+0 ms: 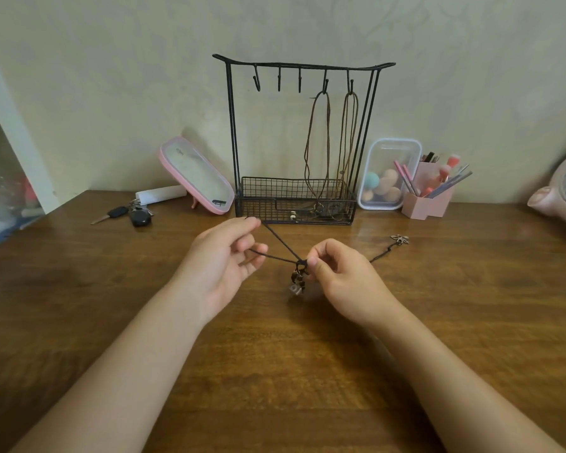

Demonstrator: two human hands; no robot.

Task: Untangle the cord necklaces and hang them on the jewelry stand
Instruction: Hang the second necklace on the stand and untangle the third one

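Cord (281,241) is pinched taut between both hands: left hand (222,253) far-left, right hand (337,273) at the knot (302,263) (pendant (296,284) dangling) — free hooks (279,81) lie beyond, nearer the left hand.

The stand (232,125) sits at the back of the desk (275,371), by the wall. Two necklaces (328,138) hang on its right hooks, down into its basket (265,191). A mirror (198,176) and keys (134,215) lie to its left, a box (388,174) and cup (430,201) to its right. In front, a cord (280,240) runs between the left grip (224,259) and the right grip (340,276).
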